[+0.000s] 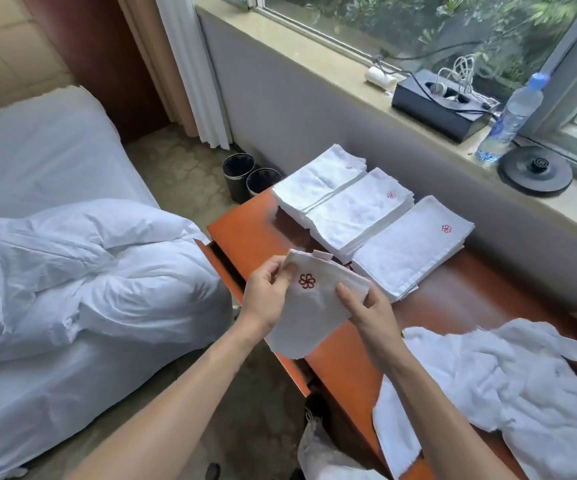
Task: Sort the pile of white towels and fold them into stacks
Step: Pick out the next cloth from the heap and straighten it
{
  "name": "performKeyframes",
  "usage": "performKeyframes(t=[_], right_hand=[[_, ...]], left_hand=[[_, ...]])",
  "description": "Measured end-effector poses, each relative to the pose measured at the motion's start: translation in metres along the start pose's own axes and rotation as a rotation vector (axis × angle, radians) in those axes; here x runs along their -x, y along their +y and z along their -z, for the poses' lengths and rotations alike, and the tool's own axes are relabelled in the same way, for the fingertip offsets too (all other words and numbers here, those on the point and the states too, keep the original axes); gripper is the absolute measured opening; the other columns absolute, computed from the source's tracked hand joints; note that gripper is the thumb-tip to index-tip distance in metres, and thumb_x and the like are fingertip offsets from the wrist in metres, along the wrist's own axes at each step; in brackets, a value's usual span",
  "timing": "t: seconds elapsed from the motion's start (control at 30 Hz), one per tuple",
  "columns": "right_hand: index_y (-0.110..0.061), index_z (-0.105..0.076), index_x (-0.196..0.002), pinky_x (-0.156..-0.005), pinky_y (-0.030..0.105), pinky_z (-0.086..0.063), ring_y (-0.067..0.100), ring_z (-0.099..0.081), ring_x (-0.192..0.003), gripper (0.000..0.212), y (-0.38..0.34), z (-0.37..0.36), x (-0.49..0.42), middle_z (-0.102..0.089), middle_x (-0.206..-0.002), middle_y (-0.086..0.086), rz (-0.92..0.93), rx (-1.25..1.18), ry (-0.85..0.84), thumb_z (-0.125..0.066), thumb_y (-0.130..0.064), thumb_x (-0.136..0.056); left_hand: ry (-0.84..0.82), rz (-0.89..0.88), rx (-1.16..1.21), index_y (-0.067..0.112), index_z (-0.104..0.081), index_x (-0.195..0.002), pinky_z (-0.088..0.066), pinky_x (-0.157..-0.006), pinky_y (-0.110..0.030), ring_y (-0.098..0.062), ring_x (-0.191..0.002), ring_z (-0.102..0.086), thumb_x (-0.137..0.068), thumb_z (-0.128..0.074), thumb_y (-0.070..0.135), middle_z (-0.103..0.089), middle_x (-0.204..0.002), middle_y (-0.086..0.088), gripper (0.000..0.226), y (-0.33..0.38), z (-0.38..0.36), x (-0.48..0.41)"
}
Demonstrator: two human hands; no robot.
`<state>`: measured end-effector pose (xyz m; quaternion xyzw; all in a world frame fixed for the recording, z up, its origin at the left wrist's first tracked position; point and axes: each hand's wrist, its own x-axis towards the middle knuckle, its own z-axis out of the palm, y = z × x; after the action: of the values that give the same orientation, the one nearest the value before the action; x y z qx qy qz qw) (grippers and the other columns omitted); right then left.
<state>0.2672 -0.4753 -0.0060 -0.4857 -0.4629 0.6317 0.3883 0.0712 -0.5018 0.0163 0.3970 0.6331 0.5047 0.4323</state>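
Both your hands, left (268, 296) and right (366, 315), pinch one folded towel (311, 317) off the table's (255, 233) edge; loosen that grip and it unfolds, missing the stacks (359, 209) at one o'clock.

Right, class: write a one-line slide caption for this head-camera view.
Both hands, left and right, hold a white towel over the table, beside three folded stacks and an unsorted pile.

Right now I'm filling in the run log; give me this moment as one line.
phase: folding | left hand + right hand: holding logo towel | folded stacks: three on table | unsorted pile: remains
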Motion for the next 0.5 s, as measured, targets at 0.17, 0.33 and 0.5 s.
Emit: performKeyframes(t=[0.17,0.33,0.5], right_hand=[[-0.028,-0.069,-0.122,-0.087,0.03,-0.055,0.014,-0.071,-0.112,0.025,0.006,-0.017,-0.06,-0.076,-0.117,-0.008,-0.02,0.038,-0.008,-0.068,-0.039,-0.1],[-0.03,-0.072,-0.115,-0.097,0.05,-0.057,0.014,-0.071,-0.109,0.017,-0.015,-0.04,-0.112,-0.076,-0.113,-0.007,0.01,0.079,0.03,-0.06,-0.037,-0.105],[-0.032,-0.07,-0.106,-0.095,0.057,-0.055,0.018,-0.07,-0.103,0.018,-0.028,-0.07,-0.168,-0.075,-0.104,-0.007,-0.004,0.233,0.056,-0.056,-0.043,-0.106]], left_hand=[[-0.013,-0.019,-0.092,0.038,-0.073,-0.097,-0.051,-0.078,-0.014,-0.005,-0.093,-0.069,-0.104,-0.057,0.044,-0.075,-0.097,0.012,0.019,0.003,0.01,-0.07],[-0.047,-0.064,-0.136,0.036,-0.075,-0.102,-0.052,-0.086,-0.017,-0.006,-0.101,-0.069,-0.105,-0.057,0.039,-0.075,-0.103,0.016,0.019,0.011,0.031,-0.134],[-0.099,-0.052,-0.162,0.031,-0.075,-0.107,-0.055,-0.09,-0.029,-0.008,-0.101,-0.069,-0.106,-0.056,0.039,-0.075,-0.103,0.016,0.02,0.004,0.062,-0.201]])
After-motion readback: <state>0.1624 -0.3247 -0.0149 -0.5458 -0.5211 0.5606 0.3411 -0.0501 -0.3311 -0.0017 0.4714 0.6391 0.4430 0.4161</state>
